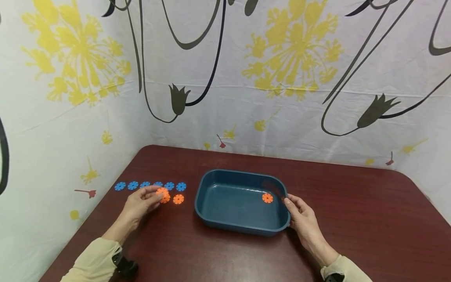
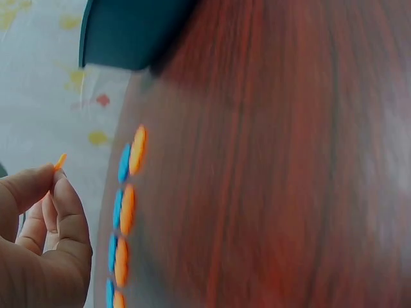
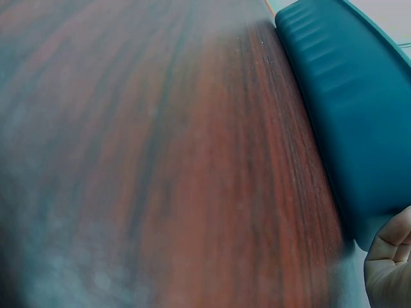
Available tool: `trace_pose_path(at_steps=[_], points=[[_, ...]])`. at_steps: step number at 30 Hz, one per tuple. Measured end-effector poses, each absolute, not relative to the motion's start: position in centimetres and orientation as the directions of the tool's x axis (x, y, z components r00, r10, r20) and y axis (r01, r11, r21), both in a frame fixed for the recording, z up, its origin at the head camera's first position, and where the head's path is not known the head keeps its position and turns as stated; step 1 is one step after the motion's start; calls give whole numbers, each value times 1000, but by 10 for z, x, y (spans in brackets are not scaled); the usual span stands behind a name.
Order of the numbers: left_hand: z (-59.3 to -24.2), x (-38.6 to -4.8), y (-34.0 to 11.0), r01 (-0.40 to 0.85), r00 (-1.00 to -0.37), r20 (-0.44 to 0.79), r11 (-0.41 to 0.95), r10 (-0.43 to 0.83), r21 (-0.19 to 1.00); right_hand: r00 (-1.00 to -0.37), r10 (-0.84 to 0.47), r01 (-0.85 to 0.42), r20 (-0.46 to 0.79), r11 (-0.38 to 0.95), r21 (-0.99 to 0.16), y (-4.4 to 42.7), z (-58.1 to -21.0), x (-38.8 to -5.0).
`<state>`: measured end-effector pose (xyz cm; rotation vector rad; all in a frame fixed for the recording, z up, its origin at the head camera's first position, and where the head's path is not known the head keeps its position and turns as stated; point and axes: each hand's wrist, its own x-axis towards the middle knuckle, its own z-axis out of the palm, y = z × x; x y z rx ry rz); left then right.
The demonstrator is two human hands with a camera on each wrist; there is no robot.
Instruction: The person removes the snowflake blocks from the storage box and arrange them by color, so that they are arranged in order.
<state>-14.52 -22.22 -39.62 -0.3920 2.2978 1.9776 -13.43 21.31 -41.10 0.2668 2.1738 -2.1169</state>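
Observation:
My left hand pinches an orange notched disc between thumb and fingertips, raised over the left of the table. In the left wrist view this disc appears edge-on. Behind and beneath it, several blue notched discs form a row, with a row of orange discs on the near side, partly hidden by the hand in the head view. With my right hand, I grip the right end of a dark teal rectangular tub, thumb on its rim. One orange disc lies inside it, toward the right.
The dark red-brown table has rounded far corners. A white cloth printed with yellow and dark plants hangs behind it and along the left side. A dark wrist device is strapped over the left sleeve.

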Motion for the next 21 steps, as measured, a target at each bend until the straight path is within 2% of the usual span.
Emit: trace_pose_path(at_steps=[8,21], points=[[-401,-141,-260,-256,-952,-234,99,-197,962,-980,59,193,-191,36,-980,213,-411,-135],[-406,-138,-294,-292,-929,-243,150,-279,944,-980,57,194,-192,36,-980,213,-411,-135]])
